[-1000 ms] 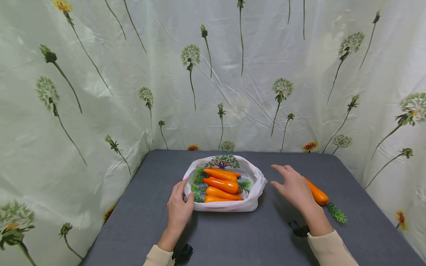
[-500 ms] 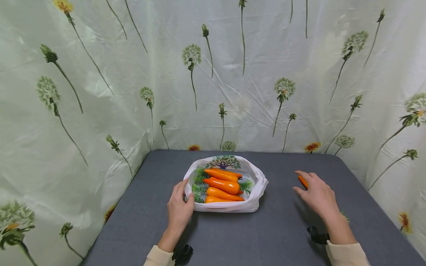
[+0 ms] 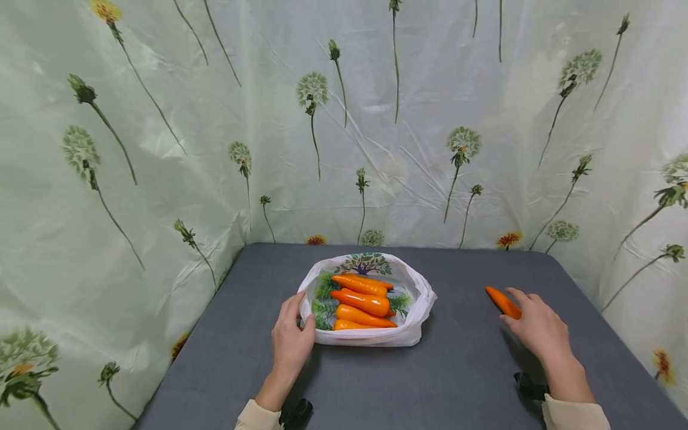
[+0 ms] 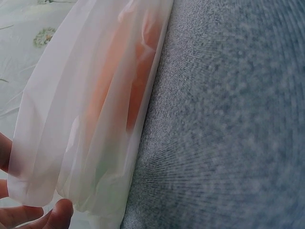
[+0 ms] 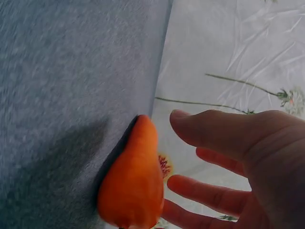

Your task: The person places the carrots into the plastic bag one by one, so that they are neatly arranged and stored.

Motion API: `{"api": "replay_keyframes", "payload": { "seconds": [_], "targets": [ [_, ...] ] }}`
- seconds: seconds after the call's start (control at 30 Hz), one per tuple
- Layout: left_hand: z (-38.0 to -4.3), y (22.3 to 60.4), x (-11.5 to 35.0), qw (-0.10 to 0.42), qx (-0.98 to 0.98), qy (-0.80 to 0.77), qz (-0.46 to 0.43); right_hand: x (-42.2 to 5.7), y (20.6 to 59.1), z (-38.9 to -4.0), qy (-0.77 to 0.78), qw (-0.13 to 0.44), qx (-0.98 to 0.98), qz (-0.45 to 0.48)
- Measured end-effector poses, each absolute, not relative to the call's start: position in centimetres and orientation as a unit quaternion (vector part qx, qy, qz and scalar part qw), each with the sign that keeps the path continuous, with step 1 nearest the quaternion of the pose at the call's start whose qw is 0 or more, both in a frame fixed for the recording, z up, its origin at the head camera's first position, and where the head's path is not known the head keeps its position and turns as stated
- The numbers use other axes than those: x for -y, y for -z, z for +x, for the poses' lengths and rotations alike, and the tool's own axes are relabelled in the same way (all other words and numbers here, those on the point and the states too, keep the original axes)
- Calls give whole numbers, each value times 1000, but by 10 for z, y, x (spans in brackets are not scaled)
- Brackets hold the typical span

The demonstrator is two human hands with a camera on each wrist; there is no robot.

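A white plastic bag stands with its mouth spread wide, a tree print on its inner back wall. Several orange carrots with green tops lie inside. My left hand holds the bag's left edge; in the left wrist view its thumb and fingers are at the bag's edge, with orange showing through the plastic. To the right, a single carrot lies on the table, its thin end pointing away. Over its thick end hovers my right hand, thumb and fingers apart; its leafy top is hidden in the head view.
Dark grey cloth covers the table. Behind it and on both sides hangs a pale curtain printed with dandelions. A black strap is at the right wrist, another at the left.
My right hand has moved right, away from beside the bag, passing over the loose carrot to its thick end. The left hand stays at the bag. The view has shifted slightly.
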State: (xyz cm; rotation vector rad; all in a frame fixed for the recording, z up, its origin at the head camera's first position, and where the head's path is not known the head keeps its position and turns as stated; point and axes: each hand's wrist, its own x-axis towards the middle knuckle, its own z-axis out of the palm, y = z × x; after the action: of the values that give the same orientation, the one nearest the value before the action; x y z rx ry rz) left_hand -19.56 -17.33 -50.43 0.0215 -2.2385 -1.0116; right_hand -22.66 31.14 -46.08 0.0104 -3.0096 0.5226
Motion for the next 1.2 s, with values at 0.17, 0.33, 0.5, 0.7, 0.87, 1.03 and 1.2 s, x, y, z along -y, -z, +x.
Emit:
{"api": "replay_keyframes", "payload": {
  "seconds": [0.17, 0.33, 0.5, 0.7, 0.87, 1.03, 1.2],
  "targets": [
    [-196, 504, 173, 330, 860, 388, 11, -318, 464, -228, -170, 18, 985, -13],
    [-195, 505, 174, 327, 863, 384, 12, -321, 468, -229, -171, -7, 985, -26],
    [-194, 505, 175, 324, 863, 388, 13, -320, 472, -230, -169, -4, 985, -27],
    [-192, 505, 175, 317, 866, 387, 14, -319, 476, -229, -167, 8, 985, -34],
    [-193, 506, 174, 313, 867, 388, 14, -318, 476, -229, -166, 12, 985, -36],
    [-192, 506, 173, 310, 867, 389, 19, -319, 476, -231, -168, 9, 985, -38],
    [-194, 504, 173, 312, 868, 387, 18, -318, 474, -232, -171, 11, 984, -44]
  ]
}}
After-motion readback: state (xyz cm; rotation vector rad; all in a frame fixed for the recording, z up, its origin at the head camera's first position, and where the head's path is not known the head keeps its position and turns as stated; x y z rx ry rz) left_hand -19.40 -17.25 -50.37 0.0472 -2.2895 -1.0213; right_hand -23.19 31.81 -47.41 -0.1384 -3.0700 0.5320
